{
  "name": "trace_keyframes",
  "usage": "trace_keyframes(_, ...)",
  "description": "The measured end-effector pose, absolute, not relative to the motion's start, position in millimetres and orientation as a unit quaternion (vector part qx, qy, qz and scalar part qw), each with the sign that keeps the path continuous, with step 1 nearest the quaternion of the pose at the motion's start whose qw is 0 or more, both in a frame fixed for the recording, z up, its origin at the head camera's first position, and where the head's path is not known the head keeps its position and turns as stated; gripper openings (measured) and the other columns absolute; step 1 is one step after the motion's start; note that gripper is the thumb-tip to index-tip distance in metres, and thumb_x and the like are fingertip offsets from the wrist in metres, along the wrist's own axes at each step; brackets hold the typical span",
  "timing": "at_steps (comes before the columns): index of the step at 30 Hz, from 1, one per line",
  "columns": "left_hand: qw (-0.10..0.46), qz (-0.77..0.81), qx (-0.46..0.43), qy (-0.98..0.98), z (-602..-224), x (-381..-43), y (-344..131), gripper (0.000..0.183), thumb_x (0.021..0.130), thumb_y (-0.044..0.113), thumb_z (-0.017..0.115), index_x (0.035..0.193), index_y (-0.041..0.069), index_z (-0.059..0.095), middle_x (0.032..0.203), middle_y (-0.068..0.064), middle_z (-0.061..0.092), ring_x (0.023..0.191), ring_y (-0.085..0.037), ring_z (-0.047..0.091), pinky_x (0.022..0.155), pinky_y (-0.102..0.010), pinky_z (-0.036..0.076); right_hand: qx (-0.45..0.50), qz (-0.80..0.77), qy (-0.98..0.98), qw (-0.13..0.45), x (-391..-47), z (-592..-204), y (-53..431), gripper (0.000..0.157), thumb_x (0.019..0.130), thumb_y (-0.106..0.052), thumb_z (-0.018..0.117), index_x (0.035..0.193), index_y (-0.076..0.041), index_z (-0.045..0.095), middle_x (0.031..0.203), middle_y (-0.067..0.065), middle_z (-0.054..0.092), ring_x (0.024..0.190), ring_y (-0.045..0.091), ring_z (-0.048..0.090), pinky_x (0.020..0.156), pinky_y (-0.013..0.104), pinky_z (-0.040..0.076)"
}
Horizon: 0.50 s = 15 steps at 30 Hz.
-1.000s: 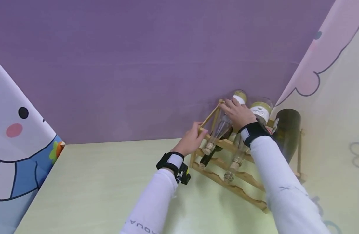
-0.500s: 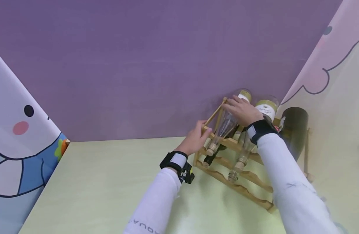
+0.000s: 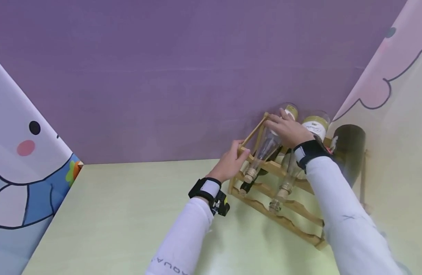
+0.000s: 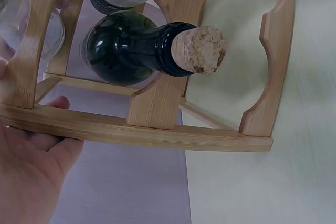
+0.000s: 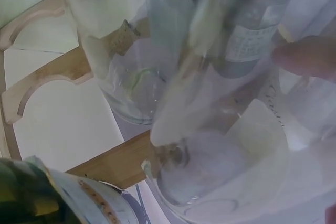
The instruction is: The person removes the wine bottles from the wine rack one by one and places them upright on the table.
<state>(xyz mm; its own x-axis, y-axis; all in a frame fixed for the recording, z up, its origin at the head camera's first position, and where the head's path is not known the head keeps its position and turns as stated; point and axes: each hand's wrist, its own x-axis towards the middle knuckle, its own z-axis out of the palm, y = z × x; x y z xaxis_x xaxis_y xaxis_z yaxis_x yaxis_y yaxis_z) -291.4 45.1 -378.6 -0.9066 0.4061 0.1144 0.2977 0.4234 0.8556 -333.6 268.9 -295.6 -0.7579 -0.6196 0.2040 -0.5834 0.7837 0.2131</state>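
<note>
My left hand (image 3: 228,164) grips the upper left corner of a wooden wine rack (image 3: 290,227); in the left wrist view its fingers lie behind the side rail (image 4: 105,129). A clear corked wine bottle (image 3: 266,148) slants on the upper tier, neck toward me. Over its body my right hand (image 3: 290,131) holds it, fingers pointing left. A fingertip (image 5: 307,56) shows in the right wrist view, where the bottles are blurred. Below that bottle lies a dark green bottle (image 4: 123,45) with a cork (image 4: 199,50). Another clear bottle (image 3: 315,125), labelled white and gold, lies right of my hand.
A large dark bottle (image 3: 350,152) stands at the rack's right end, partly behind my sleeve. Another stoppered neck (image 3: 275,206) shows on a lower tier. The purple wall (image 3: 163,95) rises behind the rack, and a patterned wall (image 3: 403,145) is close on the right.
The head view has shifted slightly, so the rack and both hands appear a little farther right. One right finger has lifted slightly off the bottle; both hands otherwise keep their places.
</note>
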Motion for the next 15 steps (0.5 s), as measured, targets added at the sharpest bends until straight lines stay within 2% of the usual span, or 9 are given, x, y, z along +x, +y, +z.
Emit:
trace_keyframes(4, 0.057, 0.492, 0.205, 0.844, -377.0, -290.2, 43.9, 0.056, 0.103, 0.041, 0.036, 0.150, 0.014, 0.022, 0.112, -0.012, 0.060, 0.077, -0.022, 0.054, 0.066, -0.032, 0.045, 0.321, -0.074, -0.936, 0.128, -333.5, -295.6, 268.4, 0.068, 0.076, 0.026, 0.061, 0.135, -0.006, 0.051, 0.141, 0.029, 0.048, 0.132, 0.057, 0.031, 0.106, 0.069, 0.032)
trace_keyframes(8, 0.065, 0.491, 0.209, 0.843, -377.1, -290.7, 44.6, 0.057, 0.103, 0.044, 0.035, 0.150, 0.015, 0.021, 0.114, -0.012, 0.059, 0.084, -0.022, 0.056, 0.071, -0.034, 0.047, 0.316, -0.082, -0.937, 0.125, -334.2, -296.9, 271.3, 0.059, 0.078, 0.021, 0.064, 0.130, -0.006, 0.055, 0.142, 0.029, 0.047, 0.133, 0.057, 0.030, 0.104, 0.068, 0.035)
trace_keyframes(13, 0.066, 0.498, 0.201, 0.841, -379.7, -292.6, 45.1, 0.058, 0.102, 0.046, 0.035, 0.151, 0.017, 0.021, 0.122, -0.013, 0.059, 0.095, -0.024, 0.057, 0.079, -0.040, 0.048, 0.327, -0.061, -0.935, 0.121, -336.6, -299.5, 275.6, 0.066, 0.074, 0.022, 0.066, 0.132, -0.008, 0.053, 0.145, 0.028, 0.043, 0.135, 0.056, 0.025, 0.084, 0.061, 0.054)
trace_keyframes(15, 0.063, 0.502, 0.199, 0.839, -380.5, -292.1, 45.5, 0.057, 0.103, 0.044, 0.035, 0.151, 0.017, 0.021, 0.121, -0.014, 0.059, 0.087, -0.023, 0.056, 0.074, -0.038, 0.049, 0.333, -0.052, -0.933, 0.122, -336.1, -299.7, 276.3, 0.070, 0.072, 0.022, 0.067, 0.133, -0.008, 0.052, 0.146, 0.028, 0.043, 0.135, 0.056, 0.025, 0.076, 0.057, 0.058)
